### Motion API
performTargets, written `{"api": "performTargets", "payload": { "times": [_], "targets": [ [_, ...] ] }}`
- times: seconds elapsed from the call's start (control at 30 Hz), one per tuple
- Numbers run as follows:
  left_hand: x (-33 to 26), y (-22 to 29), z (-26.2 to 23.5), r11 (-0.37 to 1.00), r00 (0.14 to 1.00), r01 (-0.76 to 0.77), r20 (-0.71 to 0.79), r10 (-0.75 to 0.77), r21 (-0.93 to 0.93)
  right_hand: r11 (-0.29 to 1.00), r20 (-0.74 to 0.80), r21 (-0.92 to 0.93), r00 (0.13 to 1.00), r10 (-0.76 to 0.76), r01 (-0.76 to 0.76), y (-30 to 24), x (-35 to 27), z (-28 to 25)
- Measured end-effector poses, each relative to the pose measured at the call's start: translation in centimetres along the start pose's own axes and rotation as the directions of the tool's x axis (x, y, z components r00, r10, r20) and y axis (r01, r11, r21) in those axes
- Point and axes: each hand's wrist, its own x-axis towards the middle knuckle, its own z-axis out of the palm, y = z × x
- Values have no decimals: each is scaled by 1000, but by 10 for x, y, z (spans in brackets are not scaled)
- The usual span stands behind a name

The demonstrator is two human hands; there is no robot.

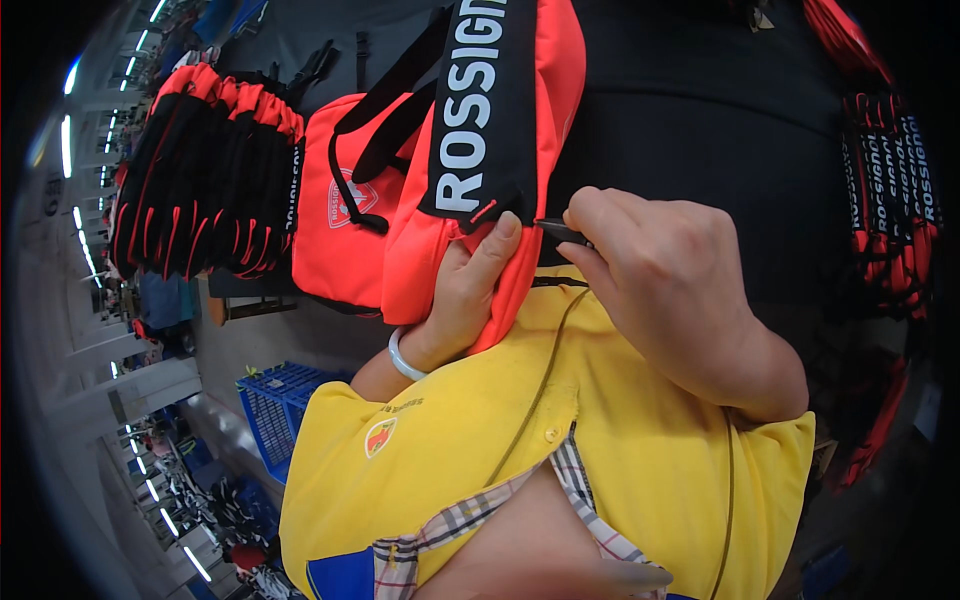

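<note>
A bright coral-red and black bag (pixel 553 80) with large white lettering on its black panel lies against my front at the table's near edge. My left hand (pixel 468 278) is closed on its lower part, thumb on top beside a small black tab with a red edge. A white bangle circles that wrist. In my right hand (pixel 640 250), pinched between thumb and fingers, are small dark thread snips (pixel 562 232). Their tip meets the bag's red edge just right of my left thumb. Most of the snips is hidden inside my fist.
Another red bag (pixel 335 240) with black straps lies just left, beside a row of stacked black and red bags (pixel 205 180). More bags (pixel 890 190) are piled at the far right of the dark table (pixel 690 130). A blue plastic crate (pixel 275 410) stands lower left.
</note>
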Motion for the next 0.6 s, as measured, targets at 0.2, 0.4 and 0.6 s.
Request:
{"api": "performTargets", "payload": {
  "times": [0.2, 0.4, 0.6],
  "targets": [
    [1, 1, -2, 999, 999, 34, -38, -34, 3, 978, -128, 210, 991, 36, -8, 8, -9, 10],
    [2, 1, 2, 994, 994, 64, -79, -71, -87, 830, -112, 539, 964, 240, -144, 16, -5, 25],
    [4, -3, -1, 998, 999, 1, -43, -4, -70, 682, -192, 731, 970, 149, 40, 19, 3, 52]
  ]
}}
